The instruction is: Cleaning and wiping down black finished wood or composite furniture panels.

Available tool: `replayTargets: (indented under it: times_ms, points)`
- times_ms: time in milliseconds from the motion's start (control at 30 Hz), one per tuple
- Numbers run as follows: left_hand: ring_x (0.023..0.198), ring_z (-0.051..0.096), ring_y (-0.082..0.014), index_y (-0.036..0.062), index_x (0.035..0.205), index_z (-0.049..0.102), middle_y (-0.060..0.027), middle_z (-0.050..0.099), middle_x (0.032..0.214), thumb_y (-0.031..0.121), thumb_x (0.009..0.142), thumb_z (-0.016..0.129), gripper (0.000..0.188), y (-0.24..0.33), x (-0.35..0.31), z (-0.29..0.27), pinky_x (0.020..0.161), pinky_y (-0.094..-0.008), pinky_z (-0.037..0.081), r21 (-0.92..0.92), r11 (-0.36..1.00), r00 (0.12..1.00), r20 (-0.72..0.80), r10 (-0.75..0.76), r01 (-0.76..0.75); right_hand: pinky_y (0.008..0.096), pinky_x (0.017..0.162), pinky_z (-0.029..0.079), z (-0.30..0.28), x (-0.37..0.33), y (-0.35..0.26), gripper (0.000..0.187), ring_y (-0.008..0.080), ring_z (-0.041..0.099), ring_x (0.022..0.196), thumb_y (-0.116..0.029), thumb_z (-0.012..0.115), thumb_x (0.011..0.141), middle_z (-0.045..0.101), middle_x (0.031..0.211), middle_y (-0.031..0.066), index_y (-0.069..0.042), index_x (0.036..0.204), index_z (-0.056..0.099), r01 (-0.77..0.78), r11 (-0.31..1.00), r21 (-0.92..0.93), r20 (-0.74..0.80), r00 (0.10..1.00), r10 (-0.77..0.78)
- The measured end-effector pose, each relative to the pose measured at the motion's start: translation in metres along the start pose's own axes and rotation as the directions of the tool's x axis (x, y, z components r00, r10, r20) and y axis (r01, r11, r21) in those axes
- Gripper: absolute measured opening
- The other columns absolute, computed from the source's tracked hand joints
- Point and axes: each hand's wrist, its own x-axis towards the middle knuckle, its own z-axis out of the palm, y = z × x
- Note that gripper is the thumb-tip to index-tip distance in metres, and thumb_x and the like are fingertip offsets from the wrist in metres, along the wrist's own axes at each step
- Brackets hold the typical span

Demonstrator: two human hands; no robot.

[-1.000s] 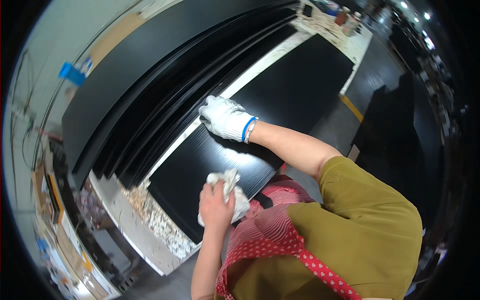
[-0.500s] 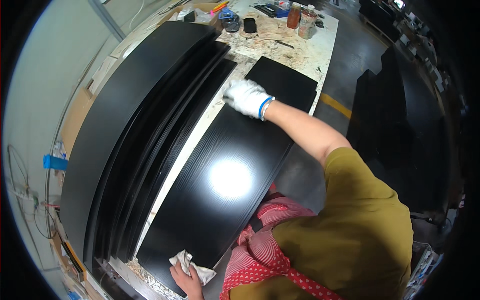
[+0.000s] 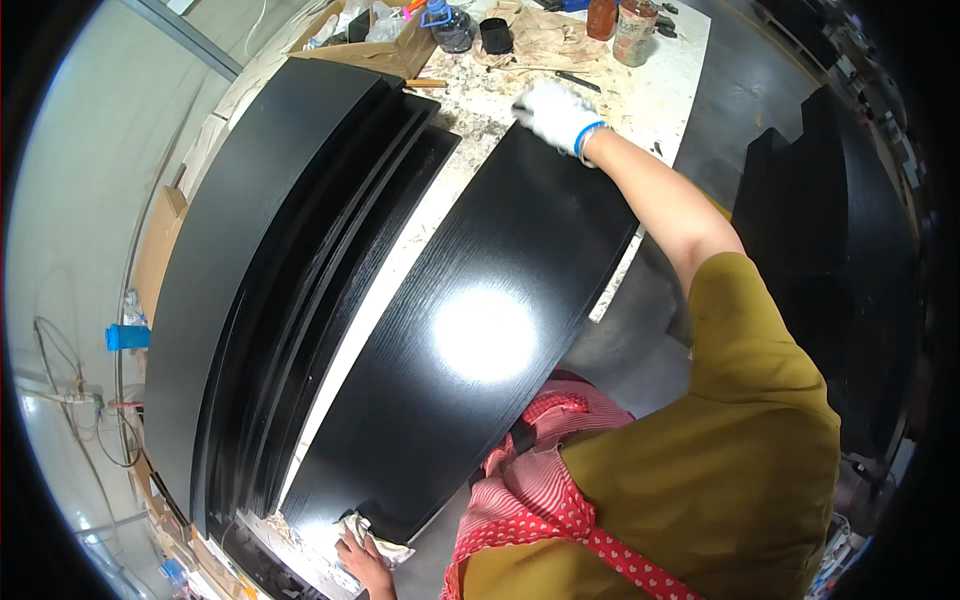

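Note:
A long black wood-grain board [image 3: 400, 400] lies on the white-topped workbench [image 3: 650, 110], with a bright light reflected in its surface. At its near end, my bare left hand [image 3: 366, 565] is closed on a crumpled white cloth [image 3: 392, 550], pressing it to the board. My right hand [image 3: 557, 117] wears a white glove with a blue cuff and rests at the board's far end, by the corner. Its fingers are curled inward; whatever may be between them is hidden.
Left of the board stands a stack of black panels [image 3: 270, 180]. Across the far end are a cardboard box [image 3: 405, 55], a blue-capped jug [image 3: 452, 30], a black cup [image 3: 495, 36], bottles [image 3: 634, 35] and a stained cloth [image 3: 550, 35]. More black panels [image 3: 830, 260] stand at right.
My right hand has moved away from me along the board to its far end. My left hand stays at the near end with the cloth. The view has shifted slightly.

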Motion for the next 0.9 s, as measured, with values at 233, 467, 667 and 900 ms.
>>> replayTargets:
  times_ms: [233,467,667,900]
  points:
    - [0.112,0.052,-0.0407,0.0001,0.125,0.058,-0.025,0.053,0.123,0.019,0.089,0.061,0.041,0.053,0.032,-0.038,0.097,-0.0455,0.041,-0.409,0.893,0.978,-0.004,-0.208,0.188,0.0355,0.084,0.05,-0.001,-0.031,-0.052,0.054,0.0235,0.062,0.099,-0.044,0.057,0.092,0.063,0.121,0.0161,-0.003,0.128,0.059,0.072,0.86,0.505,-0.217,0.975,0.046]
    - [0.121,0.048,-0.037,0.0179,0.12,0.063,-0.0135,0.052,0.13,0.025,0.088,0.058,0.033,0.216,0.125,-0.056,0.099,-0.0543,0.038,-0.272,0.898,0.9,-0.368,0.236,-0.347,0.0326,0.096,0.047,0.058,-0.107,-0.148,0.038,0.0181,0.052,0.122,-0.026,0.059,0.096,0.054,0.134,0.0097,-0.007,0.128,0.061,0.054,0.649,0.759,-0.107,0.993,0.042]
    - [0.102,0.059,-0.0287,0.0095,0.108,0.064,-0.0114,0.064,0.107,0.021,0.089,0.054,0.024,0.054,0.151,0.009,0.086,-0.04,0.049,-0.025,0.995,0.889,-0.452,0.075,-0.097,0.0312,0.102,0.045,0.077,-0.106,-0.13,0.036,0.0193,0.049,0.126,-0.025,0.056,0.097,0.053,0.133,0.0107,-0.008,0.127,0.061,0.022,0.651,0.759,-0.098,0.992,0.081]
    - [0.094,0.062,-0.0357,0.0032,0.114,0.063,-0.0175,0.064,0.103,0.035,0.096,0.05,0.038,-0.177,0.064,-0.012,0.08,-0.0454,0.049,-0.219,0.794,0.739,-0.293,-0.607,0.567,0.0343,0.1,0.047,0.08,-0.099,-0.138,0.042,0.0214,0.052,0.125,-0.029,0.059,0.095,0.05,0.138,0.0101,-0.006,0.13,0.058,-0.046,0.642,0.766,-0.089,0.98,0.178]
